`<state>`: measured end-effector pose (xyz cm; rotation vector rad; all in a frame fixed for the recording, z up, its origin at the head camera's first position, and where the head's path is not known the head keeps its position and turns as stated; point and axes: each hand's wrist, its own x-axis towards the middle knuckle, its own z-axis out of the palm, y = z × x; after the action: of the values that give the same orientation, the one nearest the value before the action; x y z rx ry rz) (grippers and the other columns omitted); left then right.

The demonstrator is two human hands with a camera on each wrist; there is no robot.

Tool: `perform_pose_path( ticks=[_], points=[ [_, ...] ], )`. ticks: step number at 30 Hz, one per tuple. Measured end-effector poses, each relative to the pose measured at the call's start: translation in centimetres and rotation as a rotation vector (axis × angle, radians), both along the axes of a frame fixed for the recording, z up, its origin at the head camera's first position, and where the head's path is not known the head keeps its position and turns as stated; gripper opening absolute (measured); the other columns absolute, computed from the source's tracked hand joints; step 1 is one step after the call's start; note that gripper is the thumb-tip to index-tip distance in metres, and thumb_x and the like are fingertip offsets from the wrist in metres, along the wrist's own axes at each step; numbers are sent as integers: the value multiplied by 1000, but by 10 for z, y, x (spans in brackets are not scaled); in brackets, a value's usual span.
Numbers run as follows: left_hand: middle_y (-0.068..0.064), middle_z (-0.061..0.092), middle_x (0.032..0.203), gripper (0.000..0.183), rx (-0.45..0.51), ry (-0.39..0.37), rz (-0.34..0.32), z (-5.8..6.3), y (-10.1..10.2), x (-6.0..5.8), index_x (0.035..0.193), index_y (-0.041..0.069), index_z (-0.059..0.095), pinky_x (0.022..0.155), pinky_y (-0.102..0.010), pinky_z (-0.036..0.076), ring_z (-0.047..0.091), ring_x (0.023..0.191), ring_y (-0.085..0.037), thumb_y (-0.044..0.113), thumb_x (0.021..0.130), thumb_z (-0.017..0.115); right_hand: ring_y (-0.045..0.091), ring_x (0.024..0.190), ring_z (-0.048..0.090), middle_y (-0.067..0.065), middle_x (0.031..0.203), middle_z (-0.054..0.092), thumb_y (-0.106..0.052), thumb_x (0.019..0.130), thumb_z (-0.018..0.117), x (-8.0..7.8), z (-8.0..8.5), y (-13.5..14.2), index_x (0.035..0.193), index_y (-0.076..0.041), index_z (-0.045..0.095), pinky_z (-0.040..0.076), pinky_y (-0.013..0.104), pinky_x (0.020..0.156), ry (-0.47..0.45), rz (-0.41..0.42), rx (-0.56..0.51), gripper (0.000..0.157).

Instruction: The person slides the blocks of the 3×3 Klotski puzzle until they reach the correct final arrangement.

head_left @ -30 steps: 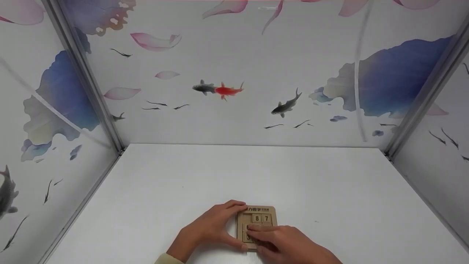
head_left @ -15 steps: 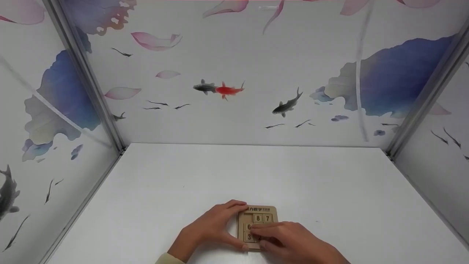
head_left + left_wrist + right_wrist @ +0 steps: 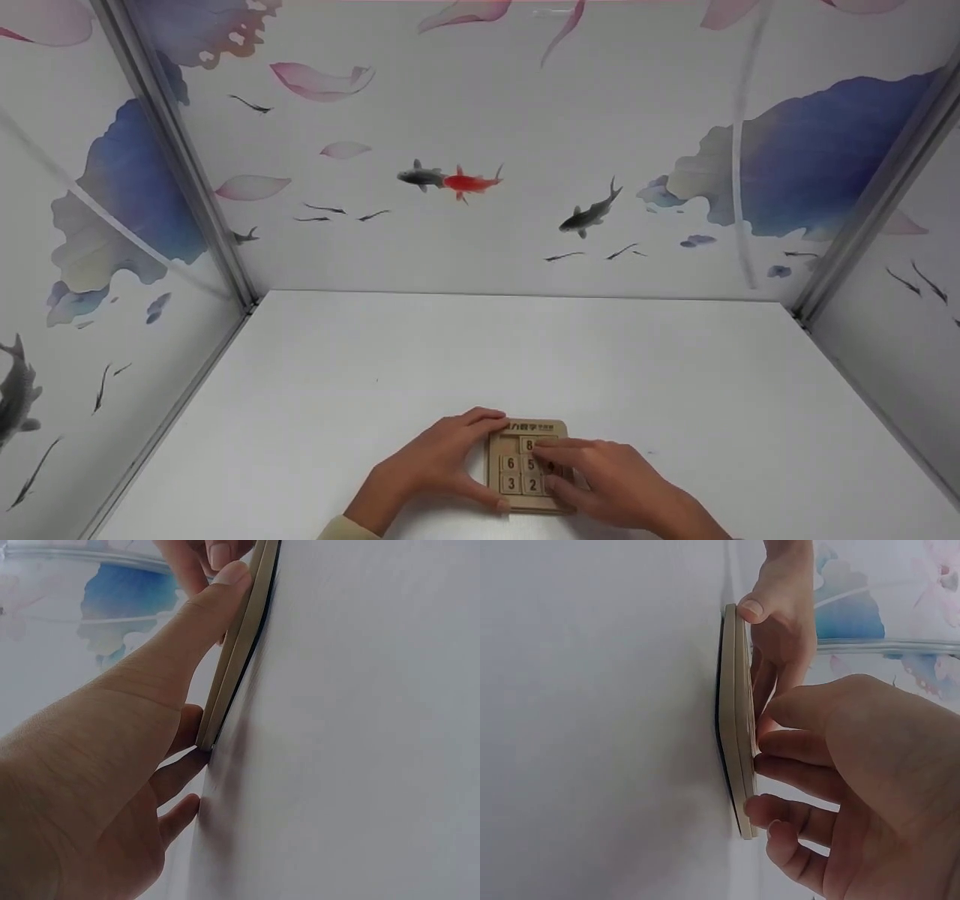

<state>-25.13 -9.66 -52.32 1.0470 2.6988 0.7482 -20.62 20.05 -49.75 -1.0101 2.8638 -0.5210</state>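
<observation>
A wooden sliding number puzzle lies flat on the white table near the front. Its tiles 8, 6, 5, 3 and 2 show, and the top-left slot has no tile. My left hand holds the puzzle at its left side, thumb on the near edge and fingers at the far edge; the left wrist view has the thumb against the puzzle's edge. My right hand lies over the right column, index fingertip at the 8, partly covering the 4 and hiding other tiles. From the right wrist view, its loosely bent fingers touch the puzzle's face.
The white tabletop stretches back to a white wall printed with fish, petals and blue leaves. Side panels stand left and right, with metal posts at the corners.
My right hand has shifted right and a little away from me across the puzzle, uncovering the 5 and 2 and now covering the 7. The left hand has stayed in place.
</observation>
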Motion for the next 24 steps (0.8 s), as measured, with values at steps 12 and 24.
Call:
perform_pose_path(
  ticks=[12,24],
  points=[
    [14,46,167,113,7,-26,6,1,0,1,166,26,46,127,-46,45,50,152,-16,82,75,83,24,134,70,-7,153,65,-48,111,59,1,-5,-6,150,-28,66,63,53,101,-21,-11,10,45],
    [13,46,167,113,6,-16,-3,2,-1,1,166,26,45,127,-46,45,50,151,-17,82,76,82,22,133,70,-8,157,62,-46,111,59,2,-8,-12,155,-29,62,64,50,100,-20,12,3,47]
  ],
)
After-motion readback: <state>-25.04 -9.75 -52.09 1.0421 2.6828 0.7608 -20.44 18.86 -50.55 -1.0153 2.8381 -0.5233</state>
